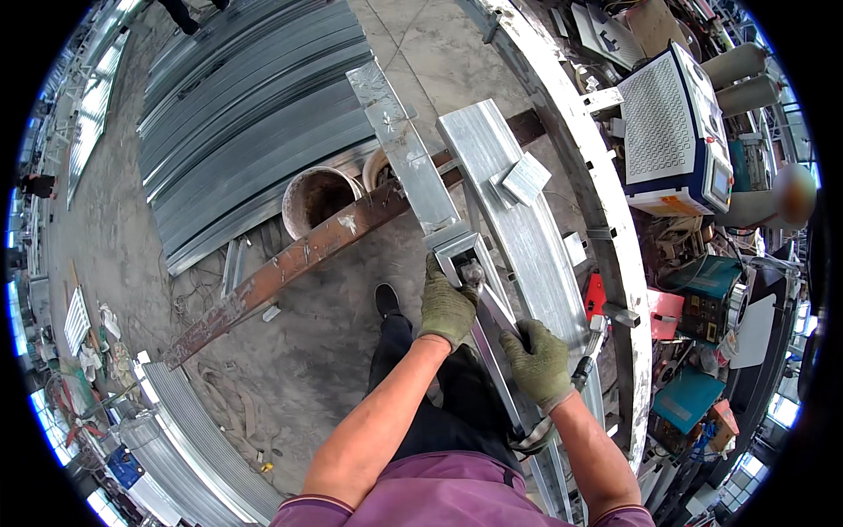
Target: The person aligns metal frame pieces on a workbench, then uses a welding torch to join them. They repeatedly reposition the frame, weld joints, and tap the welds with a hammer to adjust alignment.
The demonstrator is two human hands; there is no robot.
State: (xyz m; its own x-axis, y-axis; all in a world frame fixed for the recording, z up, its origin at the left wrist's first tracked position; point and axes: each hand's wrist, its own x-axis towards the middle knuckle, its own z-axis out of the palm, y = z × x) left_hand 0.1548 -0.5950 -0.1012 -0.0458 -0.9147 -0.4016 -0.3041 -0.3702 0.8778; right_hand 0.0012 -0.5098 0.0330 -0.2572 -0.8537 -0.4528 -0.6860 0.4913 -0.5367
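Observation:
My left hand (446,306), in a green work glove, closes around the open-ended square metal tube (457,246), its fingers along the tube's side. Inside the tube's mouth sits a dark lump that I cannot make out. My right hand (537,362), also gloved, is closed at the near end of a flat metal bar (499,309) that slants toward my left hand. A hand-held torch with a black grip (581,372) lies just right of the right hand. Beside both hands runs a wide galvanized channel (527,237), with a small square metal plate (527,179) on it.
A rusty steel beam (290,272) crosses below the work, with a dirty bucket (320,200) behind it. Stacked metal sheets (263,114) lie at the far left. Along the right stand a white steel rail (619,263), a white-blue machine (672,132) and teal boxes (689,395).

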